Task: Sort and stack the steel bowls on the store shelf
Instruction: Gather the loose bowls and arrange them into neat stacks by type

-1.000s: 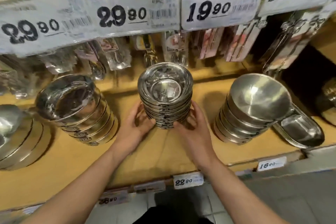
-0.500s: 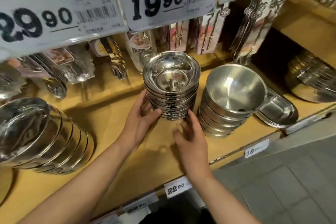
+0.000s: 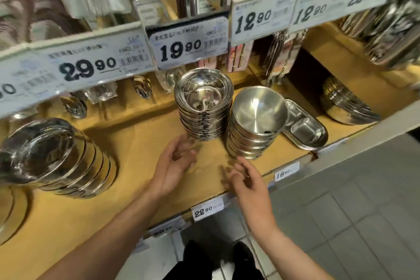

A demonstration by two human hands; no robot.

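Nearest you, at 6 o'clock, your right hand point(image 3: 246, 183) hovers palm-left, fingers loosely spread, holding nothing. Left hand point(image 3: 173, 165) likewise relaxed and empty, fingertips blurred just short of the bowl stack point(image 3: 204, 107) at 12 o'clock on the shelf point(image 3: 136, 143).

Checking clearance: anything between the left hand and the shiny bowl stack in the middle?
Head view: only a short strip of bare wooden shelf separates the left hand from the foot of the shiny bowl stack.
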